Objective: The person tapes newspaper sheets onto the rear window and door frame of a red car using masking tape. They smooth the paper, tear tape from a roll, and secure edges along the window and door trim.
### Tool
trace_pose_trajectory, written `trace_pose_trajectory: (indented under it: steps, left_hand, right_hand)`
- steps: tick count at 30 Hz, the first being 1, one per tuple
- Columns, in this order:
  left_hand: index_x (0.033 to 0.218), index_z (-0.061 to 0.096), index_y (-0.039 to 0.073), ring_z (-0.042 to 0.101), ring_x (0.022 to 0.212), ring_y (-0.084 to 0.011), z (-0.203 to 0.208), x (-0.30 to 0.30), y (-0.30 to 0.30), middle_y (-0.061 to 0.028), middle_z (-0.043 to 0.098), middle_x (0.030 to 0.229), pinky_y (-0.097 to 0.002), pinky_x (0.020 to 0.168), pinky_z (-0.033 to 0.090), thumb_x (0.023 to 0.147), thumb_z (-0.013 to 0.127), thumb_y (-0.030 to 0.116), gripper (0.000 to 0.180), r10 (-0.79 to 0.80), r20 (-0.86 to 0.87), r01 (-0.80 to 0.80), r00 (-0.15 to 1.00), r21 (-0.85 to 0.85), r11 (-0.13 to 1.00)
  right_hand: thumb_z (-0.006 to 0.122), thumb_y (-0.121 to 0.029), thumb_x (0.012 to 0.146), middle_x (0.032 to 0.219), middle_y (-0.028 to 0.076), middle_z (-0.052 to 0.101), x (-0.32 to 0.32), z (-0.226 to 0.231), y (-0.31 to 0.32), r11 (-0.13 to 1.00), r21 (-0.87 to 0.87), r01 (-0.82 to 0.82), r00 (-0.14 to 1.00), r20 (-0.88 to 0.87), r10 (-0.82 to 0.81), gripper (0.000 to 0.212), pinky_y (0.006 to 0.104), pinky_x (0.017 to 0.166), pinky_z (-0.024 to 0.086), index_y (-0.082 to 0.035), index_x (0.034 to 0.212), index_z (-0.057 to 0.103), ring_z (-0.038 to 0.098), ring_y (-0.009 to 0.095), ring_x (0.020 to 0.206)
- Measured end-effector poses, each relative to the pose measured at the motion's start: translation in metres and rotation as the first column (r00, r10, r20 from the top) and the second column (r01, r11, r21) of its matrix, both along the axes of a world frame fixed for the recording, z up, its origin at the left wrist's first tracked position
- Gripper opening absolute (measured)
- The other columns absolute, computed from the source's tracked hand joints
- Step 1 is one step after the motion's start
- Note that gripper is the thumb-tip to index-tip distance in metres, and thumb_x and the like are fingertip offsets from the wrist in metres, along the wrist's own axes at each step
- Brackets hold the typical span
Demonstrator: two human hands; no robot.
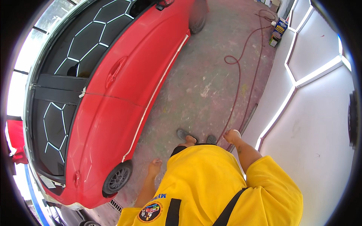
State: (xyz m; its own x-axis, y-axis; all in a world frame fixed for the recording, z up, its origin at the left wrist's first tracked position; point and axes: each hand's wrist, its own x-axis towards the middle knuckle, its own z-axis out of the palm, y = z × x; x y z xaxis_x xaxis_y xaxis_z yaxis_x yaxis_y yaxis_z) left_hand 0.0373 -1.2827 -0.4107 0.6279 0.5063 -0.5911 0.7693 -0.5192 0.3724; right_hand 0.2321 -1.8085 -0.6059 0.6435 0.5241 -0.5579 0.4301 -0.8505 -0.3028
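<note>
My left hand (155, 166) hangs low beside my body with its fingers curled in. It is apart from the red car (124, 86), to the right of the car's lower wheel (117, 177). Whatever it may hold is hidden. On the other side, my right hand (231, 136) is closed near the white wall, with a small pale patch at its edge that I cannot make out. A thin dark-red hose (238, 81) runs along the floor up to this hand; whether the fingers grip it or it passes behind does not show.
A strip of pale masking tape (158, 88) runs along the car's lower side. Cans and containers (278, 31) stand by the wall at the far right. Bright light tubes (320, 71) line the white wall (313, 124). A floor grate (115, 205) lies near the lower wheel.
</note>
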Motion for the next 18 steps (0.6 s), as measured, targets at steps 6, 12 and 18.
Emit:
trace_pose_trajectory:
  steps: [6, 12, 18]
  left_hand:
    - [0.134, 0.073, 0.0, 0.077, 0.107, -0.0302, -0.02, -0.043, 0.0, -0.0208, 0.079, 0.12, -0.0377, 0.093, 0.058, 0.102, 0.073, 0.029, 0.043, 0.115, -0.228, -0.169, 0.967, -0.233, 0.958]
    - [0.126, 0.075, -0.001, 0.076, 0.094, -0.0262, -0.046, -0.037, 0.059, -0.0138, 0.08, 0.109, -0.0373, 0.082, 0.059, 0.1, 0.074, 0.024, 0.036, 0.13, -0.305, -0.184, 0.944, -0.155, 0.971]
    - [0.117, 0.077, 0.001, 0.065, 0.075, -0.0144, -0.041, 0.138, 0.062, -0.0034, 0.073, 0.088, -0.0333, 0.067, 0.052, 0.1, 0.075, 0.025, 0.03, 0.083, -0.181, -0.125, 0.98, -0.239, 0.963]
  right_hand:
    - [0.057, -0.029, 0.099, 0.122, 0.007, 0.077, -0.003, 0.011, 0.001, 0.974, 0.012, 0.224, 0.971, -0.086, -0.222, 0.029, 0.0478, 0.092, 0.06, -0.018, 0.116, 0.078, 0.073, 0.032, 0.115]
    - [0.05, -0.036, 0.107, 0.121, 0.017, 0.077, -0.011, -0.041, -0.018, 0.995, 0.008, 0.102, 0.988, -0.114, -0.101, 0.041, 0.0531, 0.098, 0.056, -0.01, 0.118, 0.079, 0.071, 0.043, 0.113]
    - [0.057, -0.037, 0.103, 0.12, 0.018, 0.078, 0.097, 0.056, -0.008, 0.987, -0.068, 0.142, 0.988, -0.054, -0.146, 0.037, 0.0499, 0.096, 0.058, -0.011, 0.115, 0.081, 0.073, 0.04, 0.111]
